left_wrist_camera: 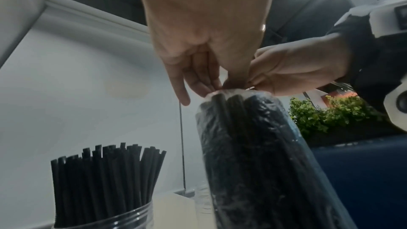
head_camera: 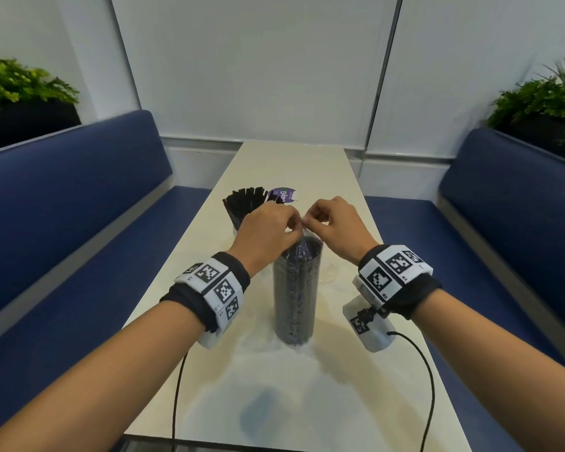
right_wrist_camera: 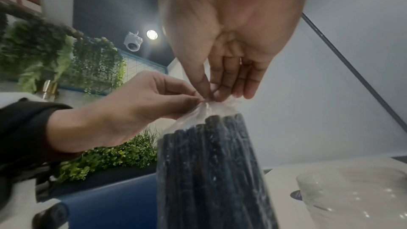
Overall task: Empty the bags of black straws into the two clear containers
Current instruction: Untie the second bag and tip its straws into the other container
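Note:
A clear plastic bag of black straws stands upright on the table. My left hand and right hand both pinch the gathered clear top of the bag, fingertips nearly touching. The left wrist view shows the bag from below with both hands at its top. Behind to the left, a clear container holds loose black straws. A second clear container, with nothing visible inside it, stands right of the bag.
A purple-and-white label lies behind the filled container. Blue benches flank the narrow table on both sides, with planters behind them. Black cables run from my wrists over the near table edge.

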The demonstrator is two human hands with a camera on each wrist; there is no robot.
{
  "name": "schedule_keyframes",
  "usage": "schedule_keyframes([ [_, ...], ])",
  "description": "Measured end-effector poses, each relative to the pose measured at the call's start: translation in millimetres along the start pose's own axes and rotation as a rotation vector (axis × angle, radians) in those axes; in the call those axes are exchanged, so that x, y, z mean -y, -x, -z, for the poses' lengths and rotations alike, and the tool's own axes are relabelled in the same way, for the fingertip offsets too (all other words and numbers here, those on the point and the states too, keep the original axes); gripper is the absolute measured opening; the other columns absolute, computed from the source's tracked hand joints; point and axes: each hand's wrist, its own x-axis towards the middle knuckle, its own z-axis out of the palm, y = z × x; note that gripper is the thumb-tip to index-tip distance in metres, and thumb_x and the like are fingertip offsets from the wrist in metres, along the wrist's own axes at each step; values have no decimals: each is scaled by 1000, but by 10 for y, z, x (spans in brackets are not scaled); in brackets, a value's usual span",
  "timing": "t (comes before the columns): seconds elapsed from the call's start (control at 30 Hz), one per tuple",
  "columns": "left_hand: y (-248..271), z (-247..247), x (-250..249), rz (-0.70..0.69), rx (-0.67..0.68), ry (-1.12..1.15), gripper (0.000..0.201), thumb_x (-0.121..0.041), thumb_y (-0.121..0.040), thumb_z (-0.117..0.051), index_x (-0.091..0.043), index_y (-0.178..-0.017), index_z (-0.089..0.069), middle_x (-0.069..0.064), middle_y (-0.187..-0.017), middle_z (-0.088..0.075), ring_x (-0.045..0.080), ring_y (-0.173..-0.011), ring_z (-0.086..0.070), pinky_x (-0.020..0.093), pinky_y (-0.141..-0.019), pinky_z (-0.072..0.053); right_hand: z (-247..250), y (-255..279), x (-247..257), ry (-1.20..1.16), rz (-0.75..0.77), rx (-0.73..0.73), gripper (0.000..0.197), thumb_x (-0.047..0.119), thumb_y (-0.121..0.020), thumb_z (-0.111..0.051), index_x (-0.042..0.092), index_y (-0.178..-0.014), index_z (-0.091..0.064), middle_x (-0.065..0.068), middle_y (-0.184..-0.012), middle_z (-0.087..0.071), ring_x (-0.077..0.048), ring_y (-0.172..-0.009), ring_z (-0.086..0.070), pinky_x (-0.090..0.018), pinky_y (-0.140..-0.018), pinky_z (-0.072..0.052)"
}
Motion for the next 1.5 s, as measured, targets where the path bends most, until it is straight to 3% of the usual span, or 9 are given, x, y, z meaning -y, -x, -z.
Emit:
schedule_keyframes([
  [0.17,-1,-39,-11,123,18,91,14,-24,-81,-63,-9,-80,-61,7,-80,-60,20,-78,-51,34,-72,-44,-25,-19,-27,-5,18,12,16,22,-86,-58,8,-88,-65,-3,-84,-64,-18,-92,-51,-34,-78,-45],
  [0.33,60,-94,35,164,-8,267,10,-20,-80,-64,-10,-81,-62,8,-79,-63,22,-77,-58,41,-75,-52,-51,5,-111,-260,-184,9,16,18,-84,-62,3,-89,-66,-7,-84,-64,-18,-80,-55,-32,-76,-44],
  [0.57,8,-33,16,89,-13,148,16,-28,-85,-62,-12,-86,-63,-3,-81,-56,12,-78,-49,24,-70,-41,-25,-26,-67,-201,-98,-15,17,15,-83,-62,0,-87,-66,-15,-84,-68,-16,-70,-53,-6,-56,-38],
  [0.63,-32,-1,54,79,9,68,17,-30,-85,-61,-14,-88,-63,-3,-82,-55,13,-78,-49,26,-70,-43,-13,-31,-66,-165,-65,-11,16,16,-83,-62,1,-84,-67,-15,-83,-69,-19,-74,-53,-9,-61,-38],
  [0.73,-36,24,59,14,57,-52,21,-33,-87,-59,-13,-93,-64,1,-88,-60,15,-82,-52,30,-73,-48,-20,-28,-86,-92,-53,23,14,19,-83,-61,6,-83,-67,-6,-79,-64,-28,-89,-55,-31,-76,-45],
  [0.8,-36,29,43,-8,81,-108,24,-32,-88,-57,-11,-97,-65,5,-94,-63,18,-88,-56,30,-74,-48,-28,-23,-90,-50,-39,45,15,21,-84,-60,8,-84,-66,-2,-79,-62,-27,-93,-54,-36,-79,-47],
  [1.03,-24,9,33,-3,115,-172,23,-28,-89,-52,-8,-96,-61,8,-91,-64,22,-87,-56,34,-71,-44,-36,-24,-60,9,28,91,16,20,-88,-55,7,-92,-64,0,-85,-57,-11,-93,-37,-9,-65,-29],
  [1.33,36,-11,54,112,157,90,18,-24,-88,-57,-8,-94,-56,10,-86,-63,26,-82,-58,42,-75,-50,-98,-70,-108,-9,-69,57,14,24,-86,-56,12,-86,-63,-7,-98,-65,-26,-95,-54,-45,-85,-46],
  [1.5,43,-16,96,115,127,66,23,-30,-92,-52,-11,-103,-59,8,-95,-63,22,-88,-59,35,-77,-51,-88,-89,-96,17,-53,49,15,21,-87,-56,9,-87,-64,-12,-103,-62,-26,-100,-51,-34,-83,-41],
])
